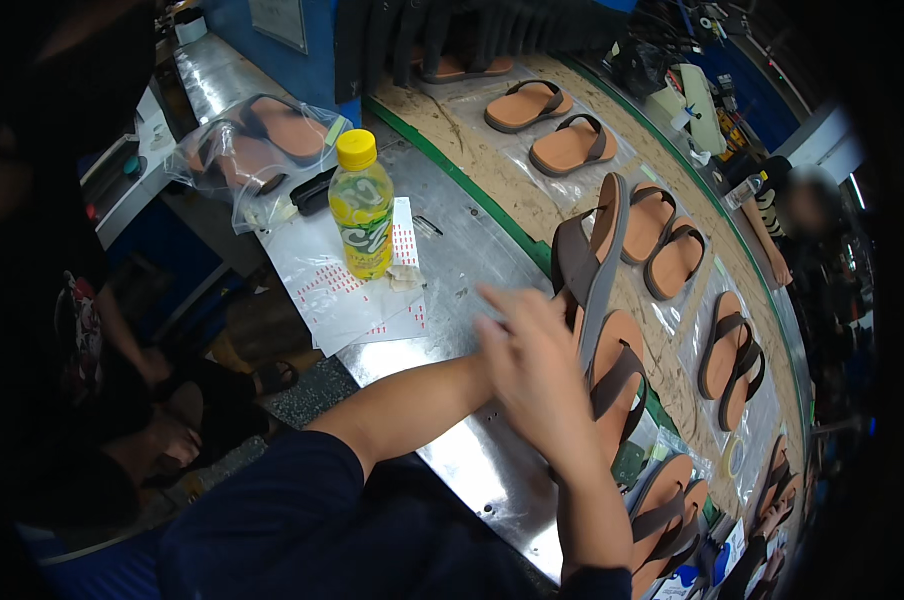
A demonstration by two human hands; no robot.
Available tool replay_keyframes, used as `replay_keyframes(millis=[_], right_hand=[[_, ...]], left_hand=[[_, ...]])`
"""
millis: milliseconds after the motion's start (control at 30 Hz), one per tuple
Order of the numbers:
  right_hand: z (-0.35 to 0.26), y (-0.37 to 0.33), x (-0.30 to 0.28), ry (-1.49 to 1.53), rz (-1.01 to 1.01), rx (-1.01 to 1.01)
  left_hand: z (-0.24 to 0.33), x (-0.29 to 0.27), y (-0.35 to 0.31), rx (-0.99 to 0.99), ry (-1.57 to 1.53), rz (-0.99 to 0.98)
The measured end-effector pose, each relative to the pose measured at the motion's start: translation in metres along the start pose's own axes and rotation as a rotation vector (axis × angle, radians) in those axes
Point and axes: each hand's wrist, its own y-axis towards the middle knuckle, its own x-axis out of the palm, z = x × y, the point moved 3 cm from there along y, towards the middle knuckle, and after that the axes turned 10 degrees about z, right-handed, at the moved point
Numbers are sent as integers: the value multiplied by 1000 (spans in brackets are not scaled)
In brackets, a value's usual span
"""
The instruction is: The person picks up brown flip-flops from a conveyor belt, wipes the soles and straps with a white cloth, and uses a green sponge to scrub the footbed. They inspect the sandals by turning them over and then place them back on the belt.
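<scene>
A flip-flop sandal (612, 265) with a tan footbed, grey-brown sole edge and dark brown strap is tilted up on its side above the table's edge. My left forearm reaches across to it, and my left hand (563, 302) grips it, mostly hidden behind my right hand. My right hand (532, 350) crosses in front, slightly blurred, its fingers stretched out toward the left and apart, with nothing seen in them. Just beyond my right hand, another sandal (612, 385) of the same kind lies close below the raised one. More sandals (662, 505) sit near my right forearm.
A yellow-capped drink bottle (362, 215) stands on printed papers (322, 305) on the metal table (442, 290). Bagged sandals (252, 150) lie at its far left. Sandal pairs (552, 125) on plastic bags line the curving belt (472, 125). Other people are at left and right.
</scene>
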Motion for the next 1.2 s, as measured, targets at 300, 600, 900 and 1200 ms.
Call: replay_keyframes(millis=[300, 600, 900, 1200], right_hand=[[70, 29, 136, -229, -116, 132], [21, -35, -29, 335, 197, 361], [39, -49, -77, 311, 572, 236], [34, -21, -69, -99, 780, 132]], left_hand=[[13, 35, -15, 73, 33, -213], [36, 38, -28, 156, 33, -359], [29, 45, -33, 244, 194, -342], [23, 40, -37, 275, 330, -457]])
